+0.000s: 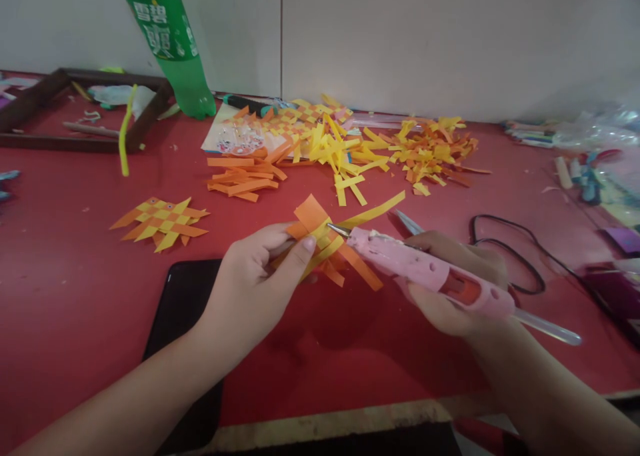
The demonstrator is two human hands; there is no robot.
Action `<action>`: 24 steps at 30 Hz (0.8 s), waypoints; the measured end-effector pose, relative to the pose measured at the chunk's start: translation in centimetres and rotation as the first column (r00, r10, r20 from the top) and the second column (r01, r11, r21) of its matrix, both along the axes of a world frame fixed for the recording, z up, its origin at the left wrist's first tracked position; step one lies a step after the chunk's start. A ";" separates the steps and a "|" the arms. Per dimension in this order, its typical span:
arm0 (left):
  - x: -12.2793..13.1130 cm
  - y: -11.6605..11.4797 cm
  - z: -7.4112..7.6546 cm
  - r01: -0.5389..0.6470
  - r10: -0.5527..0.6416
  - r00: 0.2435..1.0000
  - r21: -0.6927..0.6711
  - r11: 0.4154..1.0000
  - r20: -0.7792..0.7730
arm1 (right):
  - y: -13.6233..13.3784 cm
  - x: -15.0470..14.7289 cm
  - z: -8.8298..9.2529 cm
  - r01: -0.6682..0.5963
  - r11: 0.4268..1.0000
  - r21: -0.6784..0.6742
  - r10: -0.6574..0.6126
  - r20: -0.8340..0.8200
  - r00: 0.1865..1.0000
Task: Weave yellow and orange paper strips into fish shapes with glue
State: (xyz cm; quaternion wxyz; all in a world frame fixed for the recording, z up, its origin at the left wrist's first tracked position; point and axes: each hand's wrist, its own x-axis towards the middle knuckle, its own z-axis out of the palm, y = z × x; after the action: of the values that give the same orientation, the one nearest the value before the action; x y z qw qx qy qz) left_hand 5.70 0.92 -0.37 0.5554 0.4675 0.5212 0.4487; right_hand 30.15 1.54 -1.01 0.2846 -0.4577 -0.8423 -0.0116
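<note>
My left hand (265,269) pinches a piece woven from orange and yellow paper strips (325,243), thumb on top, with loose strip ends sticking out. In my right hand (450,283) is a pink hot glue gun (400,259), its metal nozzle at the woven paper; whether it touches cannot be made out. A clear glue stick (547,326) juts from the gun's back. Blades of scissors (407,223) show just beyond my right hand, their handles mostly hidden. To the left lies a woven paper fish (163,223) in the same two colours.
Orange strips (245,176), yellow strips (340,146) and paper scraps (435,153) lie in piles at the back. A green soda bottle (173,49) stands by a dark wooden frame (70,143). A black phone (185,303) lies under my left forearm; a black cord (525,226) loops at right.
</note>
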 end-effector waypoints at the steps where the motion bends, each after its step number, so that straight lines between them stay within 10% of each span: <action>1: 0.0 0.0 0.0 -0.002 0.002 1.000 0.001 1.000 -0.001 | 0.0 0.0 0.0 -0.003 1.000 0.009 0.003 -0.001 1.000; 24: 0.0 0.0 -0.4 -0.032 0.042 0.990 0.076 0.997 -0.132 | -0.3 -0.1 -0.1 0.044 0.999 0.022 -0.044 -0.018 0.999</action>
State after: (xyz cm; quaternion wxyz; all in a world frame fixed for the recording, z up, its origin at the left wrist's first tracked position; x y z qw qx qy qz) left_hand 5.67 0.92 -0.72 0.4934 0.5066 0.5489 0.4456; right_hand 30.04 1.25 -1.07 0.2967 -0.4730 -0.8292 -0.0232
